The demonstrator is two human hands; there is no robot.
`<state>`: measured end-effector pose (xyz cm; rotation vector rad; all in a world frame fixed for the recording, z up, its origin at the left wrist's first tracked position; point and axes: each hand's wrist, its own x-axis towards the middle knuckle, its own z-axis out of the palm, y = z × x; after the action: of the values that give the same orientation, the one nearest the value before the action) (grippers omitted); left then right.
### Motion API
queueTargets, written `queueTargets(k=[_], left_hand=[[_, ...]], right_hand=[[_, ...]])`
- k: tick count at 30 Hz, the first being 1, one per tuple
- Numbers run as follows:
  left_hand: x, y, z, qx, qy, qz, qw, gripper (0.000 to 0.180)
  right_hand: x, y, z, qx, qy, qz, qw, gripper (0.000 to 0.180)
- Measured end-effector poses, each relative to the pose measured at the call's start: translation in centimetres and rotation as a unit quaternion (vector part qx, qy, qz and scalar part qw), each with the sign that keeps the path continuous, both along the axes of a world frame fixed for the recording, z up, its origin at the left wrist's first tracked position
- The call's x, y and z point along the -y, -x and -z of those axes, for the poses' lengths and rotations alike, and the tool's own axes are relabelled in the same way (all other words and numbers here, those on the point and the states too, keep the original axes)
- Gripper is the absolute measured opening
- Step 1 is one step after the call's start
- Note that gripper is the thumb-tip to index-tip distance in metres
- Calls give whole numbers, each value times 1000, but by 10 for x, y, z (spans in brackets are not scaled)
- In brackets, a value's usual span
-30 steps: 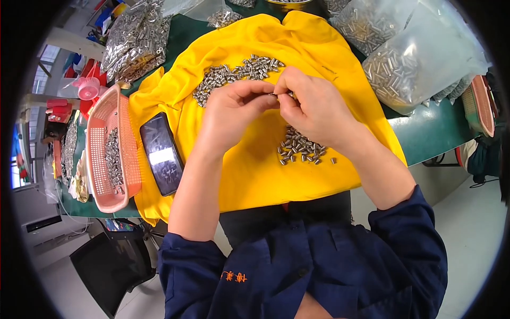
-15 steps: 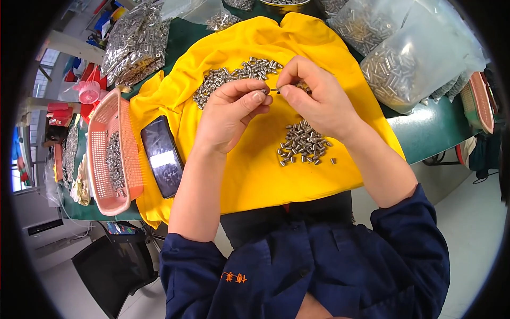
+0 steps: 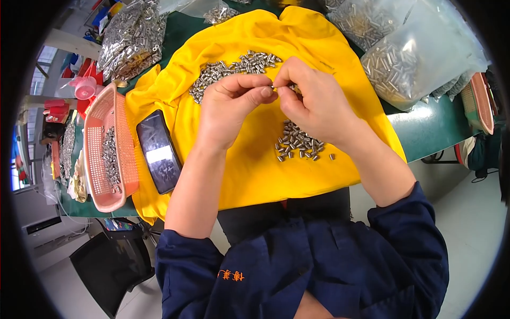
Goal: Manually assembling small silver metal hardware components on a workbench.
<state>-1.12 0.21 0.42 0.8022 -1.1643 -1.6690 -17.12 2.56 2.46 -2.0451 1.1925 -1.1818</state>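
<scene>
Above the yellow cloth point(image 3: 249, 175), my left hand point(image 3: 231, 103) and my right hand point(image 3: 314, 98) meet fingertip to fingertip, both closed in a pinch. A tiny dark and metallic bit point(image 3: 273, 87) shows between them; my fingers cover most of it. The left fingertips hold a small metal part, nearly hidden. My right thumb and forefinger pinch a thin dark rod, also mostly hidden now. Beyond my left hand lies a wide pile of short metal sleeves point(image 3: 212, 73). A smaller pile of metal sleeves point(image 3: 297, 142) lies nearer, below my right hand.
At left, a pink plastic basket point(image 3: 133, 159) holds metal parts, beside a black phone point(image 3: 158, 151) on the cloth. Clear bags of metal parts stand at far left point(image 3: 133, 40) and far right point(image 3: 393, 72). The green table point(image 3: 430, 127) shows at right.
My fingertips have drawn together, closing the gap where a thin dark rod showed. The whole view has shifted slightly; the piles look otherwise the same.
</scene>
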Motion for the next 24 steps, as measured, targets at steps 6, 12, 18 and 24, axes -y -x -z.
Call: queueTargets(k=[6,12,18,24], left_hand=[[7,-1,0,121,-8,-65,990,11],[-19,9,-11,378,233,151,883,13],[17,9,-12,432,353,29,829,17],[70,8,3,584,468,50,662,14]], right_hand=[[5,4,-1,64,-64,29,996,9],[14,22,-5,77,50,78,993,9],[15,22,-3,94,40,89,991,8],[14,16,-5,103,41,81,990,7]])
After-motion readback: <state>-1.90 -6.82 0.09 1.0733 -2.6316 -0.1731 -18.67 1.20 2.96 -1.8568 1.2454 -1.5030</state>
